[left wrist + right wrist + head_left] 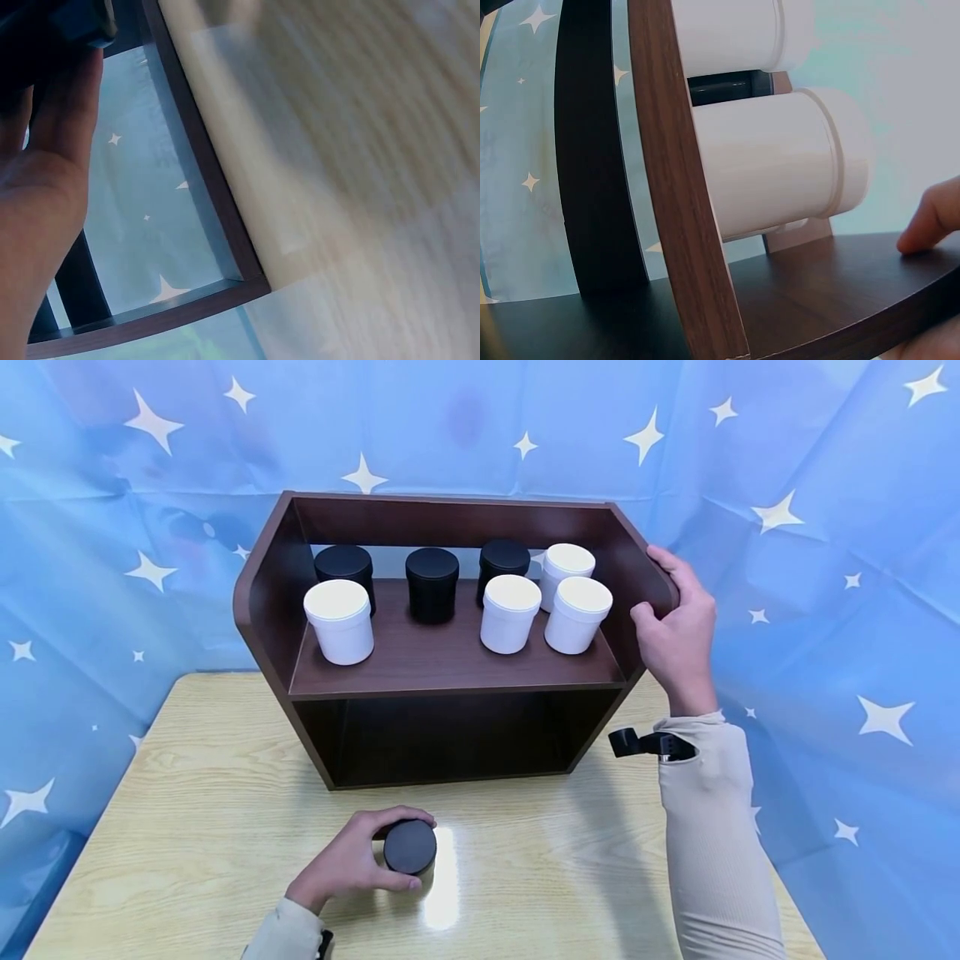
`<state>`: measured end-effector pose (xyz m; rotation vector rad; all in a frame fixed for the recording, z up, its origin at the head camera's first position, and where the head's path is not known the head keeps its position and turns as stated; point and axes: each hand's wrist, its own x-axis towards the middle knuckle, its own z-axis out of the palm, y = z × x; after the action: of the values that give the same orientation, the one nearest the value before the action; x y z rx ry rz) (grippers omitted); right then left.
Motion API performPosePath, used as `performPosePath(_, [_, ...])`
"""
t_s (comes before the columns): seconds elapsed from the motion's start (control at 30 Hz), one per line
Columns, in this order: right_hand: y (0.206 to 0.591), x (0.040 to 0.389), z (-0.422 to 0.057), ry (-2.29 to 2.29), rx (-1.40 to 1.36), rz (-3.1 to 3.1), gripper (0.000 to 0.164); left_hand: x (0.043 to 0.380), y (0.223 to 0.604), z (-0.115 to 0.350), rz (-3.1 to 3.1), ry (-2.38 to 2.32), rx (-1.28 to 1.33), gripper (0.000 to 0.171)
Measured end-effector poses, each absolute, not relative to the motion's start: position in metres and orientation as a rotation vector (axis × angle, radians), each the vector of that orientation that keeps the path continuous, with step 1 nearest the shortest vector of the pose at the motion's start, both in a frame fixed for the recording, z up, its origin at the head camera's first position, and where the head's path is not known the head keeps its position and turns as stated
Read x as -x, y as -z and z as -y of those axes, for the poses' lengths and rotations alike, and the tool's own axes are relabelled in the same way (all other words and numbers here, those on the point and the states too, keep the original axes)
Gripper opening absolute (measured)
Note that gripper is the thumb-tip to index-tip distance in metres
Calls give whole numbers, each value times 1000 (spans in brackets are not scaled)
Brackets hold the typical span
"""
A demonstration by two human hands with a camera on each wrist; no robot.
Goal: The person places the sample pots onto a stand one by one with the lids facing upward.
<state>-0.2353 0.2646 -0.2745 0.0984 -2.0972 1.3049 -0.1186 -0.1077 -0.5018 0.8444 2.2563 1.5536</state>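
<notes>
In the head view my left hand [352, 860] grips a black lidded jar [410, 847] from its left side, thumb and fingers around it, low in front of the shelf. The left wrist view shows that jar only as a dark shape [52, 34] at the fingers. My right hand [678, 622] holds the right side panel of the dark brown shelf [450, 681], its thumb on the inner face. On the upper board stand black jars [432, 585] toward the back and white jars [510, 614] at the left front and right. One white jar [780, 161] is close in the right wrist view.
The shelf stands on a light wood table [225, 743]. Its lower compartment [450, 735] is open at the front. A blue curtain with white stars [465, 427] hangs behind and at both sides.
</notes>
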Motion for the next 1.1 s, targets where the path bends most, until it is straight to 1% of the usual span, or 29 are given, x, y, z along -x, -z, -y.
performPosePath(0.17, [274, 235, -265, -1299, -96, 2104, 63, 122, 498, 107, -2279, -1555, -885, 63])
performPosePath(0.67, [275, 235, -265, -1299, -90, 2095, 63, 126, 479, 101, -2357, -1548, -860, 65])
performPosePath(1.1, [275, 235, -265, -1288, -85, 2102, 62, 130, 464, 100, -2387, -1613, -953, 61])
